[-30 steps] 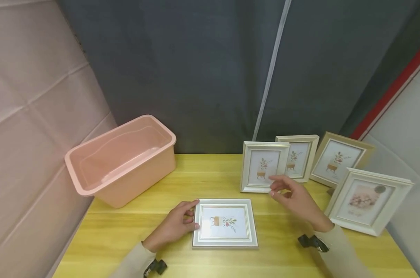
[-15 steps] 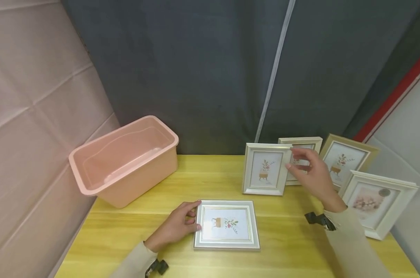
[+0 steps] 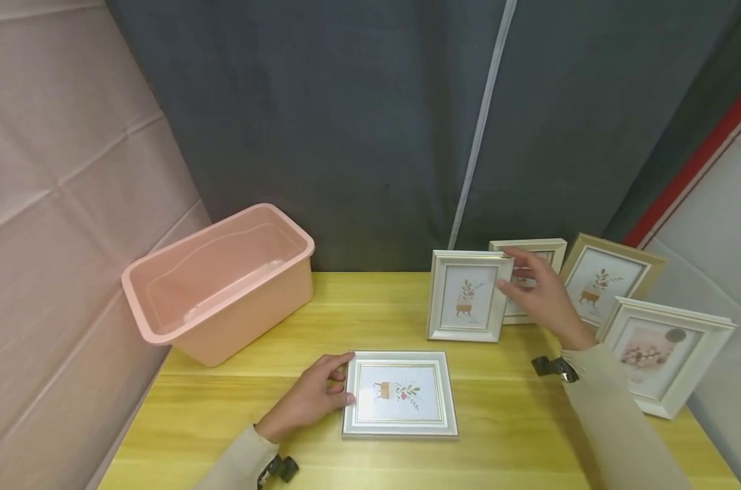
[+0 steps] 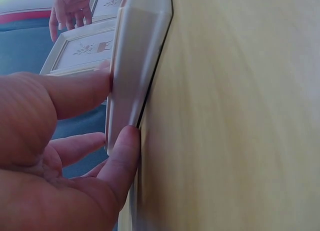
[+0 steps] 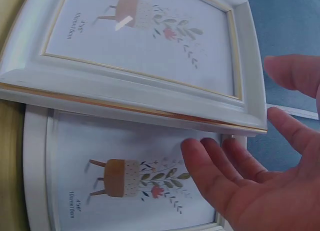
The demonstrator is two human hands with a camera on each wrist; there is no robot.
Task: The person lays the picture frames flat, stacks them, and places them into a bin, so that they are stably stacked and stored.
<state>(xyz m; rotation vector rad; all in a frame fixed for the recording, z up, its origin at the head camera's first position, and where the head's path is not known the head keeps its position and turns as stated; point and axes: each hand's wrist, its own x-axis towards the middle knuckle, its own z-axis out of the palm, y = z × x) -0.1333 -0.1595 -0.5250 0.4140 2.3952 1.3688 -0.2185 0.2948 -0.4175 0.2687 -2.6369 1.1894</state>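
Fingers (image 5: 200,173) of the right hand (image 3: 548,299) are found apart, spread at the upper right corner and right edge of the standing frame (image 3: 466,296), right of centre in the head view. Firm contact cannot be confirmed; the right wrist view shows no closed hold. Left hand (image 3: 309,395), lower centre: thumb and fingers pinch the near edge of the flat frame (image 3: 399,395), which lies face up on the table (image 3: 370,320). How firmly they hold cannot be told.

Behind the standing frame, partly covered by it and the right hand, is the rear frame (image 5: 75,171); whether the two touch cannot be told. Tan frame (image 3: 610,275) and blossom frame (image 3: 654,361) stand at the right; the bin (image 3: 254,303) sits left of centre, well apart from both hands.

Judgement on method: the right hand is best closed on the moulding, thumb to one face and fingers to the other, keeping off the glazing. A corner hold alone would let the frame swing, so a grip lower on the side is advised. Any lift should go towards the viewer before sideways, sparing the rear frame. Left hand should bear lightly, lest the flat frame slide.
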